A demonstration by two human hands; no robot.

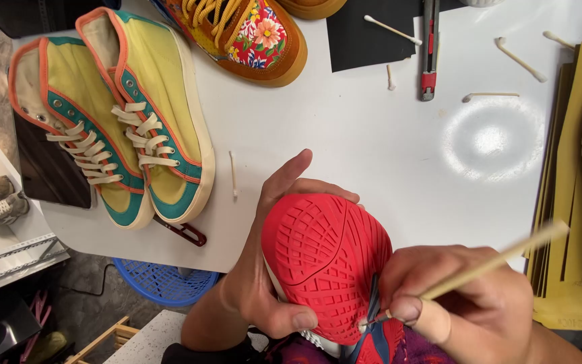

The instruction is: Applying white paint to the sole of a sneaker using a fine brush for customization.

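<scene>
Below your chin, your left hand (264,269) cups the red-soled shoe (328,266), sole up, fingers wrapped round its edge. Your right hand (459,303) pinches a thin wooden stick (486,265), tip on the sole. Yellow sheets (567,202) stack at the right edge, partly cut off; the shoe's upper is hidden.

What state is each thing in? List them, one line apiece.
Red-soled shoe: sole up, held off the table.
Left hand: gripping the shoe's side.
Right hand: pinching a thin stick, tip at the sole.
Yellow sneakers: lying side by side on the white table, laced.
Flowered shoe: upright on the table, laced.
Utility knife: lying on the table; blade cannot be told.
Cotton swabs: scattered loose.
Blue basket: under the table.
</scene>
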